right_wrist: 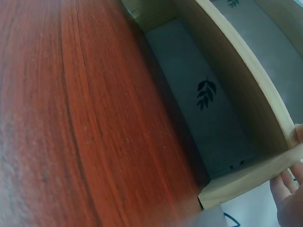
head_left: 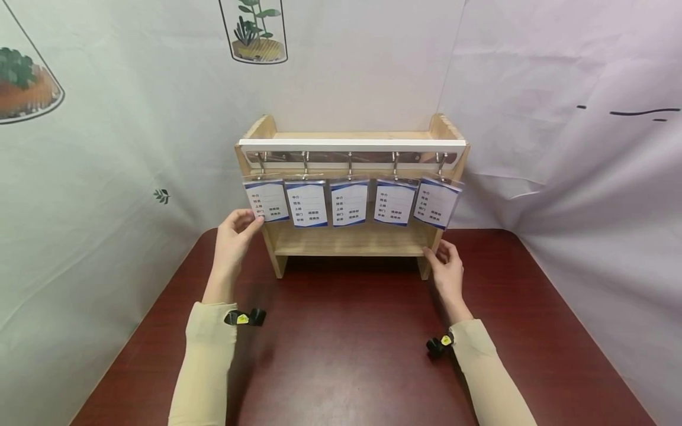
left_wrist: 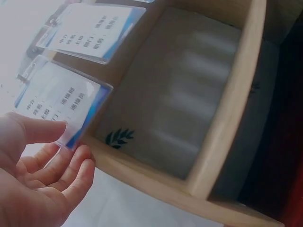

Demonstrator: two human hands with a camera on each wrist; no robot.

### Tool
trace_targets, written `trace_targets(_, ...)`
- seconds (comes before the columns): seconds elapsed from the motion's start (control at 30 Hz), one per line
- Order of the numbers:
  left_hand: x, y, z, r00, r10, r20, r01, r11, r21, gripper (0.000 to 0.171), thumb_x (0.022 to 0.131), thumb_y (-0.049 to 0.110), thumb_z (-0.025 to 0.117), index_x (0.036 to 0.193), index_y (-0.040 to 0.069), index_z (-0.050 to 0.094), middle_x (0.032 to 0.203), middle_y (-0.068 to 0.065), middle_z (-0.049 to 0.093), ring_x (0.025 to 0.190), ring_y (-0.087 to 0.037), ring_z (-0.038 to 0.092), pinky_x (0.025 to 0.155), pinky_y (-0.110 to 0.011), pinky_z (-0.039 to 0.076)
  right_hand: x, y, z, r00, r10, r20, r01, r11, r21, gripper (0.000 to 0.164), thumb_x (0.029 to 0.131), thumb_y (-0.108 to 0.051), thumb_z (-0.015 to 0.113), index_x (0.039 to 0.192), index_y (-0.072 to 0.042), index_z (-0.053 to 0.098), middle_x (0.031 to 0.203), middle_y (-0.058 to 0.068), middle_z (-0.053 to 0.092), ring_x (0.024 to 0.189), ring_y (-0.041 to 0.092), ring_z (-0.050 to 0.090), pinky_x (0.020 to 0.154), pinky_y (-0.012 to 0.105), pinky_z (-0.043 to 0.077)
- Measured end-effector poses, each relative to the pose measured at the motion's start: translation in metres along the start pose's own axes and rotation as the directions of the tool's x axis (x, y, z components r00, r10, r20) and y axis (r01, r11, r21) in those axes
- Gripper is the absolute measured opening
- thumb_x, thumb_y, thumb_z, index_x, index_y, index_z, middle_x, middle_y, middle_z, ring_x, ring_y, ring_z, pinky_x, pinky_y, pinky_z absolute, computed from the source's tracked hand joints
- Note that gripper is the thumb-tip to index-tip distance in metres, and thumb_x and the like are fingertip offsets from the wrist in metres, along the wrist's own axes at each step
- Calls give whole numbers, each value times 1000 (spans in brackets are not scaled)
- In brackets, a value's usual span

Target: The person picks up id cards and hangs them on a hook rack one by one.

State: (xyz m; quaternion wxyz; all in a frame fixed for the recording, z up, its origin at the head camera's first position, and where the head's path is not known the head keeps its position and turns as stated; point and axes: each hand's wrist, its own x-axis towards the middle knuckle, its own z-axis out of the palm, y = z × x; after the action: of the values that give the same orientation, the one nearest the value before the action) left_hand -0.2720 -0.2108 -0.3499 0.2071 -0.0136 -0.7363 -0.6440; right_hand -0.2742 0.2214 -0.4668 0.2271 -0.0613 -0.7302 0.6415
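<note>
Several badge holders with blue-and-white cards hang in a row from metal hooks on a white rail (head_left: 351,142) across a small wooden shelf. My left hand (head_left: 234,236) pinches the lower left corner of the leftmost badge holder (head_left: 267,200); in the left wrist view the thumb lies over the card's face and the fingers are behind it. My right hand (head_left: 447,269) grips the lower front edge of the shelf's right side panel (right_wrist: 251,177), with the thumb on the inner side. Just above it hangs the rightmost badge holder (head_left: 437,202), tilted.
The wooden shelf (head_left: 351,247) stands at the back of a dark red table (head_left: 351,343). Behind and beside it hangs pale cloth (head_left: 362,65) printed with plants. A black strap camera (head_left: 250,318) sits on each wrist.
</note>
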Motion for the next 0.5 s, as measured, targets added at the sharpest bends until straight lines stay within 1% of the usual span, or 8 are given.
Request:
trace_targets(0.1, -4, -8, -4, 1000, -5, 16, 4, 998, 59, 28, 94, 12, 71, 114, -4, 60, 96, 9, 65, 93, -6, 59, 81, -18, 48, 0, -2, -3, 999, 21, 29, -20, 1000, -23, 53, 95, -28, 73, 136, -1, 53, 134, 18, 60, 120, 27, 59, 81, 15, 49)
trace_targets(0.2, -9, -16, -9, 999, -4, 49, -2, 992, 124, 33, 95, 13, 71, 118, -7, 59, 103, -2, 67, 94, -4, 60, 82, -17, 49, 0, -5, -7, 996, 51, 74, -46, 996, -73, 57, 95, -35, 72, 138, -3, 51, 136, 17, 59, 125, 28, 57, 86, 19, 48)
trace_targets(0.23, -11, -19, -11, 998, -1, 62, -9, 989, 151, 34, 95, 14, 71, 119, -8, 59, 107, -6, 68, 94, -3, 60, 82, -16, 49, 0, -7, -10, 995, 58, 86, -50, 994, -97, 58, 95, -37, 72, 138, -5, 51, 136, 16, 60, 126, 27, 57, 87, 20, 48)
trace_targets(0.3, -14, -24, -15, 996, 7, 86, -26, 973, 228, 34, 97, 16, 70, 120, -6, 60, 112, -14, 68, 95, -3, 60, 83, -16, 48, 0, -10, -15, 993, 57, 106, -41, 988, -147, 58, 94, -41, 71, 138, -7, 53, 134, 14, 62, 124, 26, 58, 88, 21, 48)
trace_targets(0.37, -18, -29, -21, 995, 22, 93, -51, 948, 315, 32, 98, 19, 68, 121, -3, 62, 115, -18, 68, 96, -7, 61, 83, -19, 47, 0, -13, -21, 994, 33, 101, -13, 981, -193, 55, 95, -42, 70, 136, -9, 56, 130, 12, 65, 119, 23, 61, 86, 19, 48)
trace_targets(0.4, -19, -31, -24, 995, 36, 90, -67, 929, 364, 32, 99, 21, 67, 121, -1, 62, 114, -18, 69, 97, -11, 62, 84, -22, 47, 0, -14, -24, 996, 14, 90, 5, 978, -208, 52, 95, -41, 70, 134, -9, 57, 128, 12, 66, 116, 20, 62, 85, 17, 47)
trace_targets(0.47, -22, -34, -29, 995, 75, 73, -100, 885, 455, 31, 101, 24, 63, 121, 1, 63, 112, -18, 69, 97, -20, 63, 82, -30, 47, 1, -17, -32, 998, -51, 49, 61, 968, -243, 46, 96, -38, 69, 131, -9, 61, 123, 11, 68, 108, 14, 63, 83, 14, 46)
trace_targets(0.5, -23, -35, -32, 992, 112, 57, -126, 862, 490, 30, 102, 24, 62, 121, 1, 63, 110, -17, 69, 98, -25, 63, 82, -36, 47, 2, -18, -37, 995, -97, 24, 100, 958, -267, 43, 97, -36, 68, 130, -8, 63, 122, 11, 68, 105, 14, 63, 83, 15, 45)
